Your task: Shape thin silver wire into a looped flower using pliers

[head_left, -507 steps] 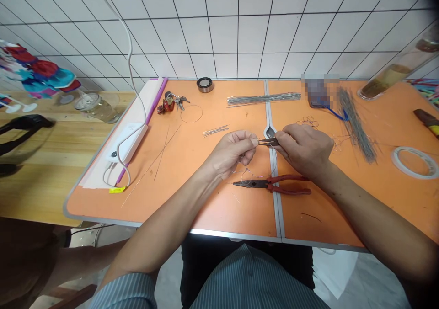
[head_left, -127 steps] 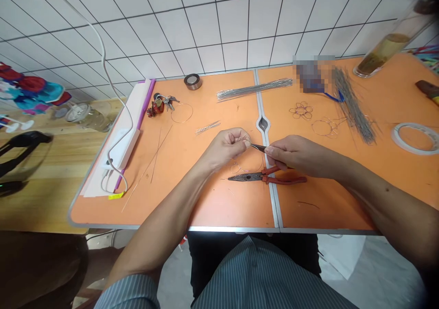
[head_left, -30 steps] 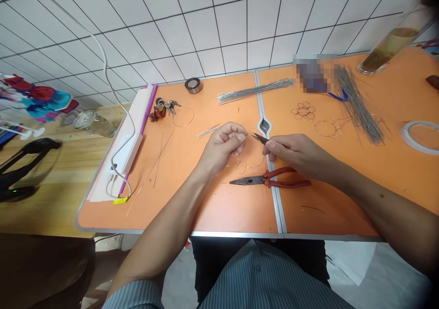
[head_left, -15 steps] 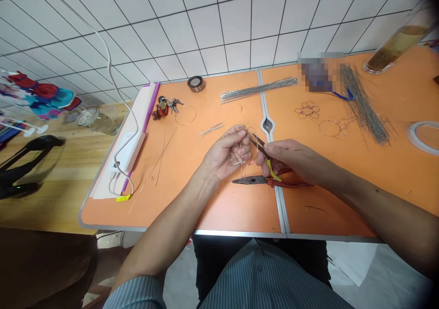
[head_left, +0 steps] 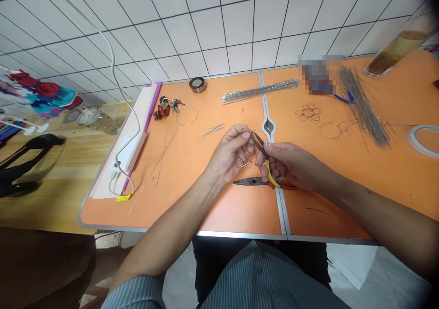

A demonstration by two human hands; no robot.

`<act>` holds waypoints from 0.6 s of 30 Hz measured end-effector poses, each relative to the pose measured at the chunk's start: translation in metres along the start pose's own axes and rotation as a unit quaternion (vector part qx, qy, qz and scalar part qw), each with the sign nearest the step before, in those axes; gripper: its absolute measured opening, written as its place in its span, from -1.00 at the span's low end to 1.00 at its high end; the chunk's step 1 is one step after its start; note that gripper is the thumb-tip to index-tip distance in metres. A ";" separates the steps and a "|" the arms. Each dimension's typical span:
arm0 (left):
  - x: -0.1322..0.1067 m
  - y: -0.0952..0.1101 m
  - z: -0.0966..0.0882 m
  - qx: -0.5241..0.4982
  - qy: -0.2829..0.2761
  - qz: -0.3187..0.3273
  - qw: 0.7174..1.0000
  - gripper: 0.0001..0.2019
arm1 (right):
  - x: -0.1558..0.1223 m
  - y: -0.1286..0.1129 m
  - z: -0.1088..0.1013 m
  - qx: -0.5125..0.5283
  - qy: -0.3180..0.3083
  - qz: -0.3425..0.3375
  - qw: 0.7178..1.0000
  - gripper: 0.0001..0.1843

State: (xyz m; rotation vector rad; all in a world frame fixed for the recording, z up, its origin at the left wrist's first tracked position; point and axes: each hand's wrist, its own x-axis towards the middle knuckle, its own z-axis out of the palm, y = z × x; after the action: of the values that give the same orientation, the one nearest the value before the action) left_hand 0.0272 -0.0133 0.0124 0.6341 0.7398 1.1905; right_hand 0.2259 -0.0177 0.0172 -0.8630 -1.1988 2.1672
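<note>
My left hand (head_left: 235,151) is closed around a bent piece of thin wire (head_left: 244,163), whose loops show below the fingers. In my right hand (head_left: 290,162) are small pliers (head_left: 260,145) with dark jaws and a yellow handle (head_left: 272,176). Their jaw tips meet the wire beside my left fingertips; whether they grip it is too small to tell. Beneath my hands, a larger pair of long-nose pliers (head_left: 250,181) with red handles lies on the orange table (head_left: 233,215), partly hidden by my right hand.
Behind my hands lie a bundle of straight wires (head_left: 259,92), short twisted wires (head_left: 212,130), a tape roll (head_left: 198,84) and keys (head_left: 174,104). To the right are a flower-shaped wire (head_left: 308,113), another wire bundle (head_left: 366,108) and a glass of drink (head_left: 394,50). A power strip (head_left: 132,153) stands left.
The small pliers have turned slightly, with their jaws steeper and closer to my left fingertips. The wire loops have shifted a little. Both hands stay close together.
</note>
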 end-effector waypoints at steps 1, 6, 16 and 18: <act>0.000 -0.001 0.000 0.007 0.004 0.009 1.000 -0.83 | 0.000 0.000 0.000 0.002 0.001 0.002 1.000 -0.49; -0.001 -0.003 0.003 0.046 0.019 0.046 0.998 -0.87 | 0.001 0.000 0.002 0.010 0.005 0.010 1.000 -0.49; -0.004 -0.004 0.005 0.078 0.025 0.047 0.996 -0.77 | 0.002 0.002 0.002 0.028 0.008 0.006 1.000 -0.49; -0.004 -0.005 0.005 0.078 0.024 0.050 0.995 -0.76 | 0.002 0.002 0.002 0.034 0.002 0.003 0.999 -0.51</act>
State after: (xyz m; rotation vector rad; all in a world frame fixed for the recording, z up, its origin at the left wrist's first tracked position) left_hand 0.0328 -0.0184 0.0122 0.7814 0.8548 1.2504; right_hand 0.2233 -0.0182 0.0156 -0.8424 -1.1162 2.1975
